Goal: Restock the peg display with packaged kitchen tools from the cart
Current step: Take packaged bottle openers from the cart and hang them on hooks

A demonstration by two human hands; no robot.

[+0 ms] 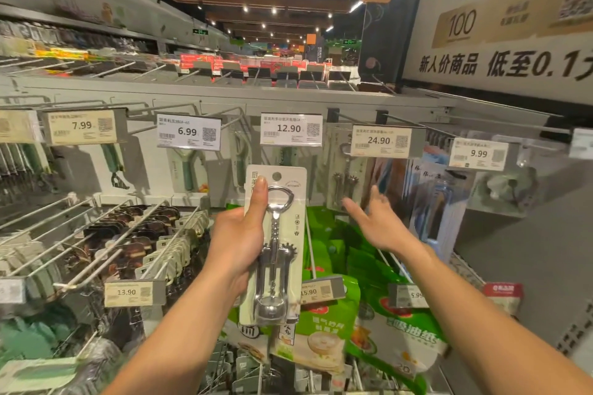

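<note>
Shiny silver metal shows through the clear front of the corkscrew pack (272,244), a white card with a round hole at its top. The left hand (239,234) holds the pack upright in the middle of the view. Its thumb lies up the front of the card, and the rest of the hand grips the left edge. Straight up at 12 o'clock from the pack hangs the 12.90 price tag (290,129). At 3 o'clock from the pack is the right hand (373,221). It holds nothing, its fingers are spread apart, and it looks a bit blurry. Its fingertips are near the hanging corkscrew packs (345,176) at 1 o'clock, under the 24.90 price tag (380,141). I cannot tell if they touch. Green bags (333,253) hang behind the pack, at 5 o'clock.
</note>
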